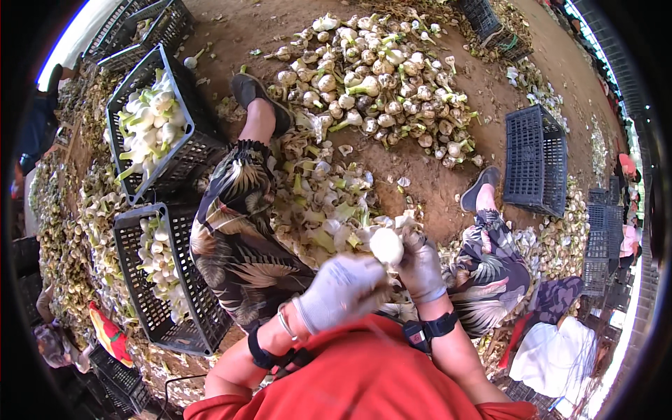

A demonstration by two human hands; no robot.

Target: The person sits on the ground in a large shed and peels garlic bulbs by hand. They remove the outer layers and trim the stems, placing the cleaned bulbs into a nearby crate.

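Between my gloved hands, in front of my lap, is a clean white garlic bulb (pixel 386 246). My right hand (pixel 421 269), in a soiled grey glove, has its fingers closed round the bulb's right side. Just left of the bulb, my left hand (pixel 344 294) in a pale glove is curled and a little blurred; what its fingers hold, if anything, is hidden. Peeled skins and leaf scraps (pixel 329 203) lie on the ground between my legs. Beyond them spreads a heap of unpeeled garlic bulbs (pixel 378 77) with cut stems.
At my left stand a black crate (pixel 199 150) heaped with white garlic and another crate (pixel 203 280) partly filled. A black crate (pixel 535 161) lies beyond my right foot. White cloth (pixel 553 357) is at lower right. Other people are at the edges.
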